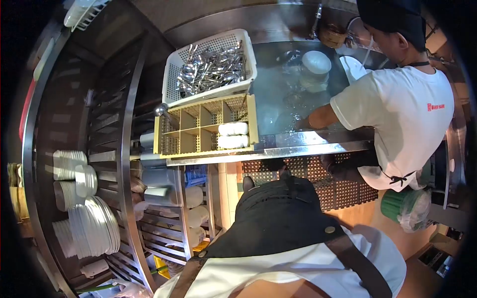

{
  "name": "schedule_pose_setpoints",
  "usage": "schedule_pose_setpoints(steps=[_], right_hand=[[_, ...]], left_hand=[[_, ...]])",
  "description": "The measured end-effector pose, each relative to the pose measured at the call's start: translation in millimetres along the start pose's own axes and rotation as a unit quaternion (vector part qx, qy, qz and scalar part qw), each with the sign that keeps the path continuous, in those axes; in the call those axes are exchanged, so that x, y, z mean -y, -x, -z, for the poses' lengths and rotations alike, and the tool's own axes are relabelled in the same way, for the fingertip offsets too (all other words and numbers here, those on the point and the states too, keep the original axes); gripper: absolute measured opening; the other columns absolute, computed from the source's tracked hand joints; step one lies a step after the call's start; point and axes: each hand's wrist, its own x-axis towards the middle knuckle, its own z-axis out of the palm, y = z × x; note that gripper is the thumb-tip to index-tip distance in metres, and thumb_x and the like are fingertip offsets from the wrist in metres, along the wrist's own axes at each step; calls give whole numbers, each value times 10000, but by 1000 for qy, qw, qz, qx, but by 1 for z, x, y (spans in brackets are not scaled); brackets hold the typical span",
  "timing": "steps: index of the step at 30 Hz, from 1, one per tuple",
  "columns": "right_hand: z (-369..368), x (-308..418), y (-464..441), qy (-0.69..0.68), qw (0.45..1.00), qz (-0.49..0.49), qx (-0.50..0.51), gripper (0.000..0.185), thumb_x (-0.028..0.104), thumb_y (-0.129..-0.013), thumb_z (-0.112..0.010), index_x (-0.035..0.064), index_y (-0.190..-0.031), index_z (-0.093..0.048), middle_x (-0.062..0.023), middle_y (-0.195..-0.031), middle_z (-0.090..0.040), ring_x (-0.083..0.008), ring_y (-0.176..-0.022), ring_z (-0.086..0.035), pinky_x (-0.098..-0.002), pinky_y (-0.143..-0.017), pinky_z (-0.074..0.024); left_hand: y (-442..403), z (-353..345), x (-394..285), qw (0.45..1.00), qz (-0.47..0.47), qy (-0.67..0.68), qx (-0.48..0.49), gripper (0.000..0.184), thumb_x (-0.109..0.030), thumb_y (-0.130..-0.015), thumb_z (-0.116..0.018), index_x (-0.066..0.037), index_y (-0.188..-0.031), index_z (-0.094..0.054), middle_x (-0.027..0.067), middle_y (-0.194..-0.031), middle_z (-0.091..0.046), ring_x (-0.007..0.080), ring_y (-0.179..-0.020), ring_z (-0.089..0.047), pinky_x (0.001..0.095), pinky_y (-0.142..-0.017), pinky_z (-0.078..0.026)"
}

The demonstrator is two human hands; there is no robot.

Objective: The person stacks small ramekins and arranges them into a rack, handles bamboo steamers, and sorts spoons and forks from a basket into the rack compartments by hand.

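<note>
Neither my left hand nor my right hand can be made out. Below the camera are my black apron (278, 213) and white shirt. Ahead, a white perforated basket (170, 74) holds a pile of metal cutlery (211, 69). A beige divided rack (156, 136) stands in front of it at the counter's edge, with two white bundles (233, 135) in its right compartments. Right of these, a sink of cloudy water (273, 74) contains stacked white bowls (316, 63).
A co-worker (402, 104) in a white shirt leans over the sink at right, one hand in the water. Metal shelves at left hold stacked white plates (94, 226). A pale, unclear shape (131, 289) is at lower left. A green bin (397, 203) stands at right.
</note>
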Motion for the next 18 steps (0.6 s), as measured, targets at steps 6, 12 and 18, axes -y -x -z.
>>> schedule_pose_setpoints(steps=[6,12,18], right_hand=[[-86,47,62,-43,998,-35,-38,305,238,-864,-535,48,-1101,-564,-145,-932,-621,-295,-860,-628,-431,-746,-505],[-136,105,62,-68,994,-41,-76,203,141,-868,-500,69,-1034,-592,-114,-807,-631,-270,-766,-642,-390,-653,-529],[-138,176,137,37,958,232,164,279,18,-793,-464,39,-1041,-591,-70,-640,-578,-243,-622,-590,-366,-549,-483]], left_hand=[[-19,31,27,1000,17,21,-16,283,-274,-860,-611,4,-888,-654,96,-792,-668,174,-708,-638,301,-646,-502],[-50,67,-10,999,-47,-3,-26,287,-278,-860,-612,4,-888,-653,99,-785,-666,179,-703,-637,307,-644,-502],[-62,102,-46,995,-92,-19,-40,290,-282,-859,-613,4,-888,-653,101,-778,-665,184,-698,-636,313,-642,-502]])
